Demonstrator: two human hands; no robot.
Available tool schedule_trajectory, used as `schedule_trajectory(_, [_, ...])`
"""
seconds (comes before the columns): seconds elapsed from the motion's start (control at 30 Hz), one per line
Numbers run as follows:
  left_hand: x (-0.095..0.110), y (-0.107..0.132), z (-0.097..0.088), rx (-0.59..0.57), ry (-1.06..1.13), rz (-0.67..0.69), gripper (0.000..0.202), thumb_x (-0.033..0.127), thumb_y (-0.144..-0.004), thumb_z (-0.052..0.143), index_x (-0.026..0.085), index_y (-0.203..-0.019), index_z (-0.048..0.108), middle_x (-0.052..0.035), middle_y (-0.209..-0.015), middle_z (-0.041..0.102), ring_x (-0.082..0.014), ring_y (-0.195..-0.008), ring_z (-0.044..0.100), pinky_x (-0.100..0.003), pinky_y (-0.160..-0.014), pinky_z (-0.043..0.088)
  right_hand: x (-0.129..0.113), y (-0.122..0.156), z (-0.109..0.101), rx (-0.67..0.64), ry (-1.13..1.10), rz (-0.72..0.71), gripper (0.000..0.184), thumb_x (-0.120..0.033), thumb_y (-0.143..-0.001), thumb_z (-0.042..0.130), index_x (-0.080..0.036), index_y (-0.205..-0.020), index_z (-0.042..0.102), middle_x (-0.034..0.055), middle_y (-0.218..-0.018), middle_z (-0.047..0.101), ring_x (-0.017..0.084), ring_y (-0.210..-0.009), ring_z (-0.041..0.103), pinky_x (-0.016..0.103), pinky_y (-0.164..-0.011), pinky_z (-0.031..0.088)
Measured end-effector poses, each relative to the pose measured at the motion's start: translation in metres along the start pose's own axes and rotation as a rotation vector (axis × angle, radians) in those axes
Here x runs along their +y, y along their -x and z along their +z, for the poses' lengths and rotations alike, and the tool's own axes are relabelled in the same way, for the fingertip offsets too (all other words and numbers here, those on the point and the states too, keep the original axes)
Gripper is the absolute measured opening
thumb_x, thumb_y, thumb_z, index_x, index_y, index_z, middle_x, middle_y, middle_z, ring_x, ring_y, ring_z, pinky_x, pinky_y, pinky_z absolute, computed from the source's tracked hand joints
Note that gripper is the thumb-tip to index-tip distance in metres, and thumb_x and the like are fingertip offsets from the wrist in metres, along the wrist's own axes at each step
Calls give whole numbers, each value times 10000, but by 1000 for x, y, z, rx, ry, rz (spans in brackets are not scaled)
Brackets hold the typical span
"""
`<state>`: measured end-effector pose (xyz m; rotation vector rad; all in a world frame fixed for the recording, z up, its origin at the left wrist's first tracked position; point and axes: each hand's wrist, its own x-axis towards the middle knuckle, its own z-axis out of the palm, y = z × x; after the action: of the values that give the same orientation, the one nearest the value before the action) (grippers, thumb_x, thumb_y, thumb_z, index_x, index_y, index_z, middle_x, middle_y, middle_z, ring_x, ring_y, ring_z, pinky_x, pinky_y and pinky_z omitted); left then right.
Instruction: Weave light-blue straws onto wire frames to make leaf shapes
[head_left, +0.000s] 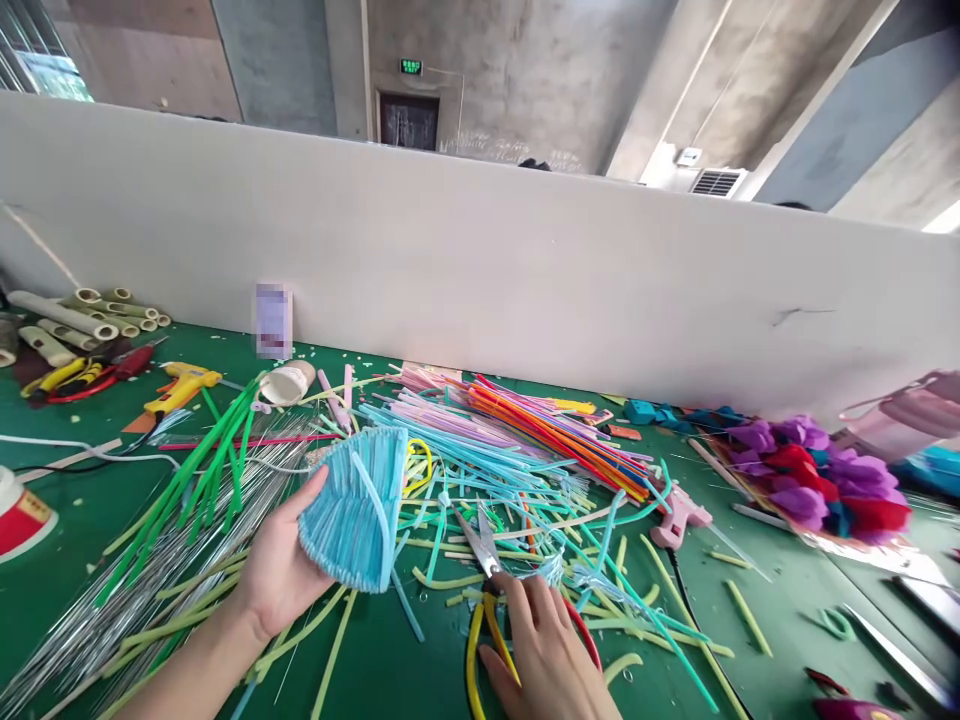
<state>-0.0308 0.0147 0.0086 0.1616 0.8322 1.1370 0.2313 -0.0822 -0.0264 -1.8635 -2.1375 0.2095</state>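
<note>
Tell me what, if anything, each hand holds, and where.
Left hand: the blue fan-shaped piece, pinched by its curved edge. Right hand: the scissors, by their handles, blades parted.

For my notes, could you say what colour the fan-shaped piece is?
The fan-shaped piece is light blue, shown in the head view.

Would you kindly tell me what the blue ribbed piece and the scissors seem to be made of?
Blue ribbed piece: probably pipe cleaners, matte, given its fuzzy rows. Scissors: likely metal blades, judging by their grey sheen; smooth coloured handles, perhaps plastic.
</note>
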Motion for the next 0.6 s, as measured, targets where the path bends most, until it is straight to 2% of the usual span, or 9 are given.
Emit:
schedule_trajectory(0.07, [-3, 2, 3, -40, -14, -51, 509, 323, -942, 555, 136, -1413, 512, -182, -1116, 742, -352, -1029, 708, -542, -898, 565, 2, 2, 4, 16, 134, 20, 488, -141, -714, 677, -206, -1196, 629, 155, -1039, 628, 361, -956, 613, 486, -807, 531])
schedule_trajectory(0.17, [-6, 3, 3, -72, -30, -90, 513, 342, -939, 558, 103, -1391, 530, -205, -1127, 733, -369, -1063, 690, -556, -908, 553, 11, 4, 3, -13, 202, 74, 507, -234, -723, 705, -198, -1223, 627, 186, -1012, 635, 401, -931, 637, 487, -741, 532])
schedule_trajectory(0.23, [-9, 3, 3, -66, -29, -92, 509, 345, -935, 565, 107, -1384, 537, -201, -1138, 730, -371, -1073, 686, -555, -907, 554, 16, 5, -2, -50, 188, 100, 524, -288, -759, 665, -197, -1271, 598, 181, -977, 651, 384, -893, 665, 448, -704, 530])
schedule_trajectory(0.3, [-10, 2, 2, -59, -27, -95, 510, 344, -928, 575, 119, -1385, 538, -191, -1147, 729, -366, -1068, 689, -544, -897, 563, 17, 3, -10, -71, 131, 113, 564, -258, -755, 623, -208, -1313, 555, 153, -971, 663, 343, -873, 677, 401, -701, 518])
schedule_trajectory(0.4, [-9, 1, 1, -35, -35, -95, 507, 335, -926, 579, 118, -1381, 537, -182, -1121, 740, -353, -1032, 707, -520, -871, 581, 16, -2, -28, -119, -143, 192, 595, -242, -746, 570, -232, -1336, 493, 71, -900, 660, 230, -719, 649, 320, -646, 486])
schedule_trajectory(0.47, [-7, 0, 0, -17, -33, -87, 488, 336, -941, 553, 113, -1376, 539, -176, -1081, 754, -342, -990, 724, -509, -848, 593, 18, -4, -40, -190, -418, 274, 524, -331, -783, 548, -239, -1297, 504, 7, -772, 612, 170, -587, 574, 282, -578, 458])
schedule_trajectory(0.53, [-4, -2, 0, -18, -16, -92, 476, 333, -961, 515, 100, -1375, 534, -175, -1032, 765, -335, -943, 739, -501, -820, 604, 23, -2, -52, -193, -685, 316, 596, -434, -755, 596, -238, -1308, 495, 13, -823, 610, 161, -641, 578, 274, -607, 475])
schedule_trajectory(0.6, [-1, -3, 1, -27, 6, -103, 469, 321, -974, 487, 89, -1380, 525, -171, -984, 774, -326, -902, 749, -487, -797, 613, 31, 2, -62, -169, -859, 391, 753, -494, -684, 686, -257, -1362, 459, 24, -859, 614, 170, -685, 589, 281, -636, 490])
